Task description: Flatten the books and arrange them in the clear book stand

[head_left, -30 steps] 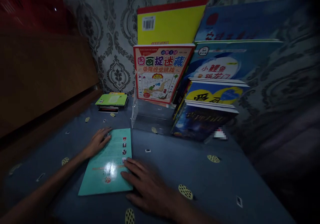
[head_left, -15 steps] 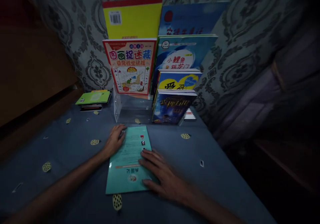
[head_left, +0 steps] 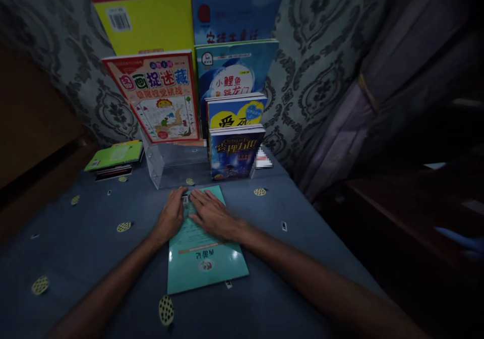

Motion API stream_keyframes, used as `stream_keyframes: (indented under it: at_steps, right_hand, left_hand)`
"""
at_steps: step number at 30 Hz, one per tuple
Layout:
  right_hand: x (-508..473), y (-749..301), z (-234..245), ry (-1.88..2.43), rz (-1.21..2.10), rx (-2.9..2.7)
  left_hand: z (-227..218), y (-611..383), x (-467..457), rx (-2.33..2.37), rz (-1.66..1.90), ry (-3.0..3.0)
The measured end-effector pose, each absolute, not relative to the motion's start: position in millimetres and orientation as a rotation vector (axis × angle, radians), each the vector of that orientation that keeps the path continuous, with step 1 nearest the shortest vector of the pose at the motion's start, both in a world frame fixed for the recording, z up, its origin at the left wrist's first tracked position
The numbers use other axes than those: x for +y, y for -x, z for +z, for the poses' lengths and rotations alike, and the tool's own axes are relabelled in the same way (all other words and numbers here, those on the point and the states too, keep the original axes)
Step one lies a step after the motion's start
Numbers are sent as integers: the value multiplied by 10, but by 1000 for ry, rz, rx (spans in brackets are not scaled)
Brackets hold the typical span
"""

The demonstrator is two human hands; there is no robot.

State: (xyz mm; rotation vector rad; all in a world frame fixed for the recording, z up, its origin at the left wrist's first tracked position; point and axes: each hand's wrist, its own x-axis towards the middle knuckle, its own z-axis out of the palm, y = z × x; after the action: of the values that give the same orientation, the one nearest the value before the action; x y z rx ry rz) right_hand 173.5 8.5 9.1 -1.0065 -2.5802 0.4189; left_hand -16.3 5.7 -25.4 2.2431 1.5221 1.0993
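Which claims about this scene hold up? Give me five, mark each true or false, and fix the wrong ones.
1. The teal book lies flat on the table. True.
2. The left hand is on the green book. False: it is at the teal book's left edge.
3. The right hand lies over the teal book. True.
4. The yellow book stands before the red-bordered book. False: it stands behind.
5. The wall is plain. False: the wall is patterned.

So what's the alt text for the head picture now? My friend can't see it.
A left hand and right hand touch a teal book lying on a blue table. Behind it, books stand in a clear rack; a book stack lies to the left.
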Motion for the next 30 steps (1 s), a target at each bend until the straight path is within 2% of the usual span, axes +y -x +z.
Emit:
stream_keyframes:
  at_steps: [6, 12, 19, 27, 30]
  right_hand:
    - [171, -2169, 8, 1300, 378, -2477]
    - [206, -2298, -95, 1243, 421, -2402]
    - [220, -2290, -143, 1229, 364, -2396]
    - [238, -2288, -165, 1230, 382, -2415]
    - [230, -2280, -155, 1243, 395, -2412]
  left_hand:
    - [-265, 194, 50, 1583, 997, -2253]
    - [-195, 168, 45, 1586, 796, -2454]
    - [43, -43, -41, 1211, 359, -2767]
    - [-9, 39, -166, 1750, 347, -2560]
    - [-23, 64, -185, 1822, 327, -2531]
